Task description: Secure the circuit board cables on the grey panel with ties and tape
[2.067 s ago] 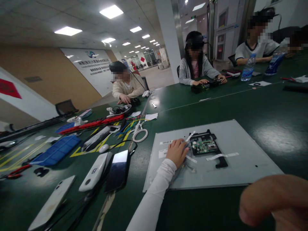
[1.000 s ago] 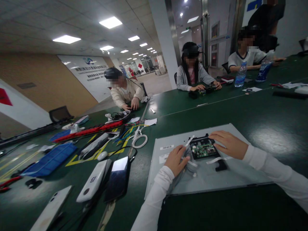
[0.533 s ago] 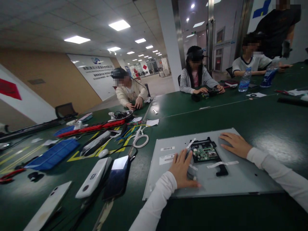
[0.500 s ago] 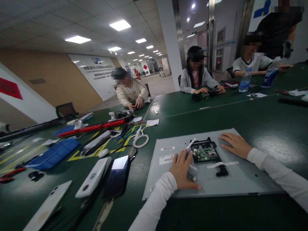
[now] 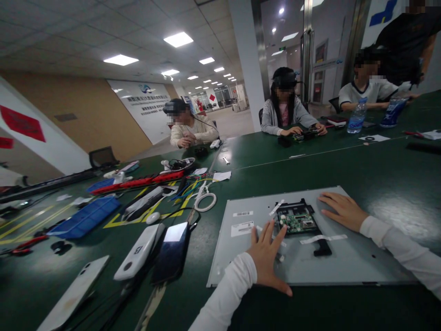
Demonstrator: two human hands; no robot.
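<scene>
A grey metal panel [image 5: 347,257] lies flat on the green table in front of me. A small green circuit board in a black frame [image 5: 296,219] sits on its middle, with white tape strips around it. My left hand [image 5: 267,257] rests flat on the panel's near edge, fingers spread, just left of the board and holding nothing. My right hand [image 5: 341,210] lies flat on the panel to the right of the board, fingers stretched toward it and holding nothing.
To the left lie a dark phone [image 5: 171,250], a white device [image 5: 137,252], a white phone [image 5: 74,296], a blue tray [image 5: 84,217], coloured cables and a coiled white cable [image 5: 205,200]. Other people work across the table, near water bottles [image 5: 356,117].
My right hand came into view and settled flat on the panel right of the board. My left hand opened out and slid back to the panel's near edge.
</scene>
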